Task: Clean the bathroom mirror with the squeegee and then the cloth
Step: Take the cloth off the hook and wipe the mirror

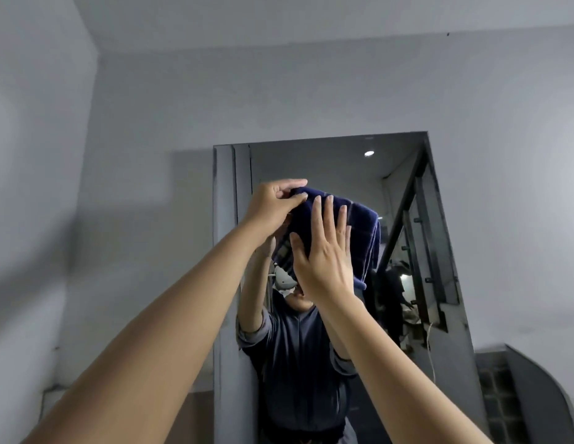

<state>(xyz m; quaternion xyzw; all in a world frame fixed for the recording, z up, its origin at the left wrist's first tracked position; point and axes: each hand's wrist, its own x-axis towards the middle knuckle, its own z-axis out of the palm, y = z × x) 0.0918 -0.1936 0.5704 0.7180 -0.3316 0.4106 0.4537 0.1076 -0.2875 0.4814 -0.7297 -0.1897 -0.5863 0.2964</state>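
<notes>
Tall rectangular wall mirror (343, 161), upper part: dark navy ribbed cloth (359, 232) held up at glass, long axis hanging downward. Right hand (324, 254) nearer, over cloth middle: grip open, straight fingers pressing. Left hand (272, 203) at cloth's upper-left corner: grip pinching edge.

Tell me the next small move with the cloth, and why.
Probably slide the cloth down the mirror under the right hand. That hand lies flat on the cloth with straight fingers, the left hand pinches its top edge, and the cloth sits high on the glass, with uncovered mirror below it.
</notes>
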